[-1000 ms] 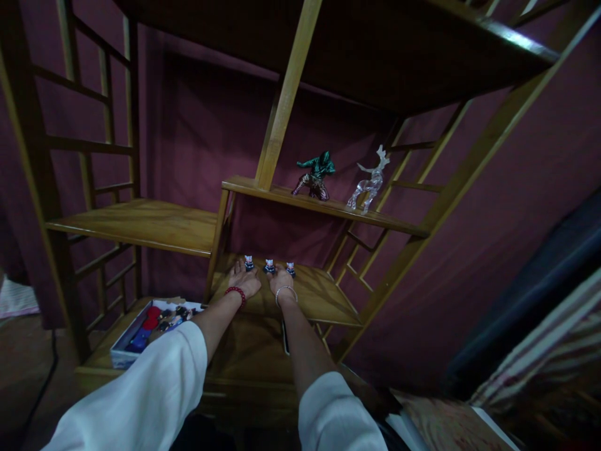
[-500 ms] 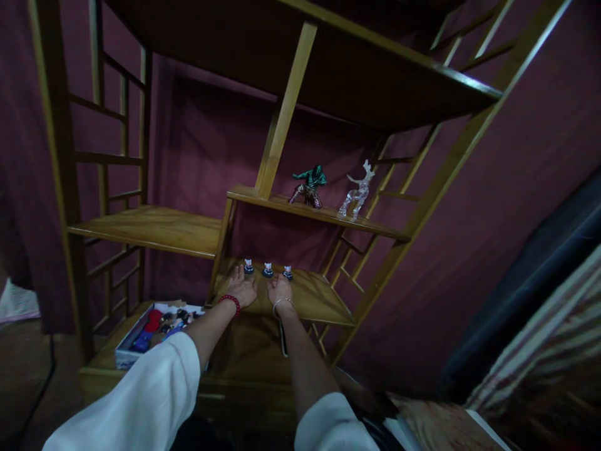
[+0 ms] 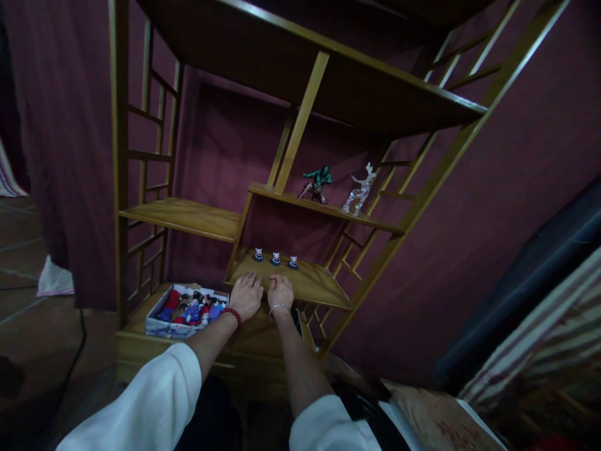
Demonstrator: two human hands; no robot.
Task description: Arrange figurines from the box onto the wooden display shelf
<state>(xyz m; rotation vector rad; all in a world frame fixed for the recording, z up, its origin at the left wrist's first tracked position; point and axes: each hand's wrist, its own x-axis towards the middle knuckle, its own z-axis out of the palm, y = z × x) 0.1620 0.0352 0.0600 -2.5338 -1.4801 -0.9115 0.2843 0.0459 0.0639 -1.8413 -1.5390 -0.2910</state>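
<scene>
Three small white-and-dark cat-like figurines stand in a row on the low right shelf: a left one (image 3: 258,255), a middle one (image 3: 276,259) and a right one (image 3: 293,262). My left hand (image 3: 247,294), with a red bead bracelet, is open, palm down at the shelf's front edge, its fingers stretched toward the figurines and apart from them. Beside it, my right hand (image 3: 281,292), wearing a silvery bangle, has its fingers curled in, and nothing shows in them. It is nearer me than the middle and right figurines, touching neither.
A box (image 3: 162,327) full of colourful toy figures sits on the bottom ledge at left. Above the row, a green-and-bronze crouching figure (image 3: 318,184) and a clear deer figurine (image 3: 360,189) share a shelf. Wooden posts (image 3: 300,125) divide the unit.
Both hands have drawn back toward me, away from the figurines, which keep their row. The camera view has shifted left, bringing more of the toy box into sight.
</scene>
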